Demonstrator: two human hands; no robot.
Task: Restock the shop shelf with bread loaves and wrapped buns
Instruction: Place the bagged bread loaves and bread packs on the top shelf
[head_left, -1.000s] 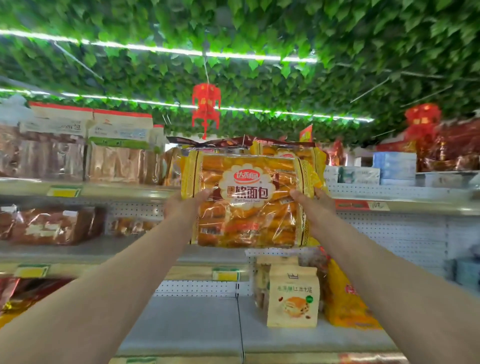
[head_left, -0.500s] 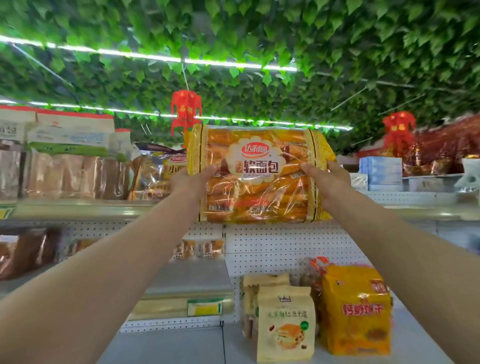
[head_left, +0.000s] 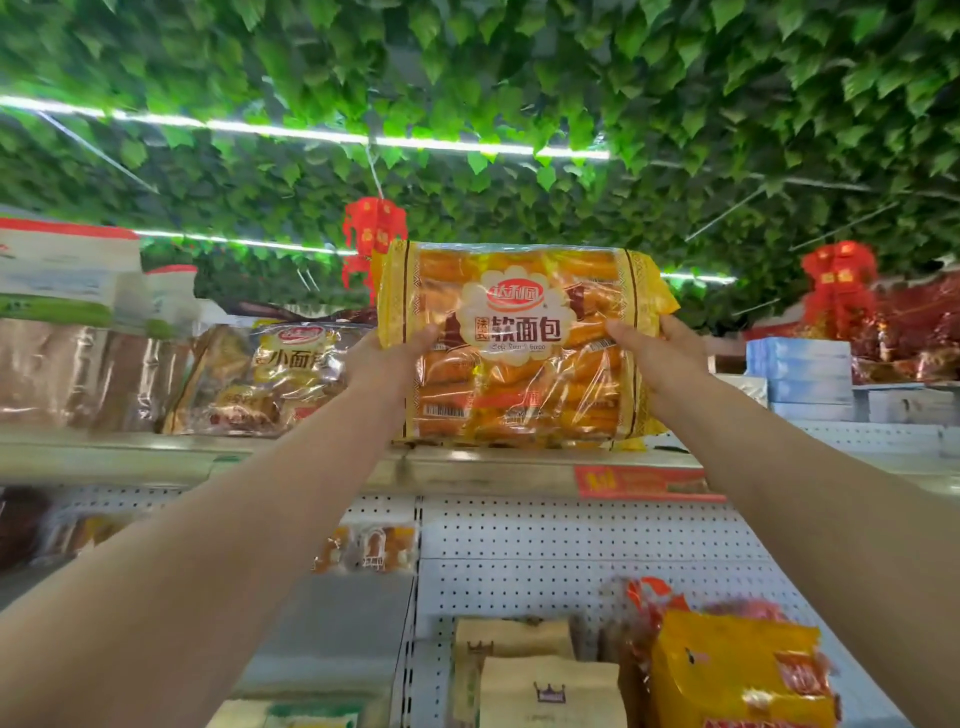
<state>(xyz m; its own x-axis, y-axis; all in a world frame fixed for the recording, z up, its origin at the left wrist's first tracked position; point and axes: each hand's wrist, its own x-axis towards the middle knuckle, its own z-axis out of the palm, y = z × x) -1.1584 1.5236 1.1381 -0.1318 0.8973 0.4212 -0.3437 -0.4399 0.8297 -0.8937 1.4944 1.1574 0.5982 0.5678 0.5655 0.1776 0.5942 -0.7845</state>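
Note:
A large yellow-and-clear pack of soft bread rolls (head_left: 519, 395) stands upright with its bottom edge on the top shelf (head_left: 467, 465). My left hand (head_left: 387, 358) grips its left side and my right hand (head_left: 660, 358) grips its right side, thumbs on the front. To the left on the same shelf lies another yellow pack of small breads (head_left: 283, 379), beside clear-wrapped brown loaves (head_left: 78, 374).
Red lanterns (head_left: 371, 239) hang from a ceiling of green leaves above the shelf. Blue and white boxes (head_left: 800, 374) sit on the top shelf at right. On a lower shelf stand tan paper bags (head_left: 550, 686), a yellow bag (head_left: 737, 675) and small wrapped buns (head_left: 374, 545).
Both hands raised the bread pack from in front of the shelf edge up onto the top shelf. The view has tilted up and shifted right.

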